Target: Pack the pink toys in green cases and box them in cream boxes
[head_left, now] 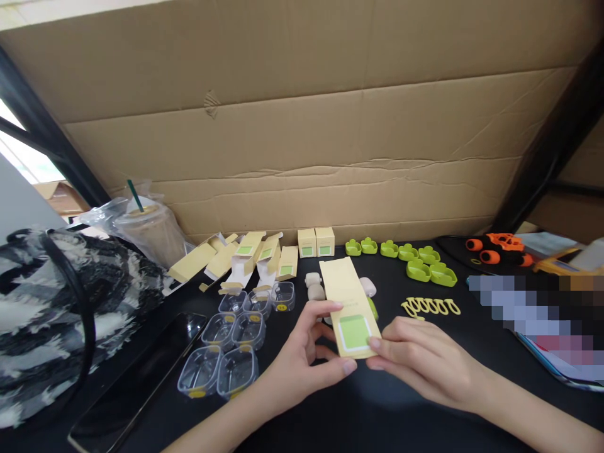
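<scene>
- We see both hands holding one flat yellow carton [348, 302] just above the black table [368, 409], near its middle; the carton has a green square window at its near end.
- The left hand [302, 352] grips the carton's left edge, fingers curled over the top and thumb under the near corner.
- The right hand [415, 358] pinches the carton's near right corner between thumb and fingertips.
- Beige rounded pieces [314, 286] lie just behind the carton, partly hidden by it (we cannot tell how many).
- To the left of the hands, clear plastic shells [231, 346] sit in a loose cluster, some with small yellow stickers.
- Behind them lies a row of unfolded yellow cartons [245, 255], and beside those stand two closed small boxes [316, 242].
- Green clover-shaped pieces [415, 261] run in a line to the right, and yellow clips [430, 306] lie near the right hand.
- An iced drink in a plastic bag [151, 229] stands at far left, beside a black-and-white bag [56, 308].
- A cardboard sheet [302, 126] forms the back wall.
</scene>
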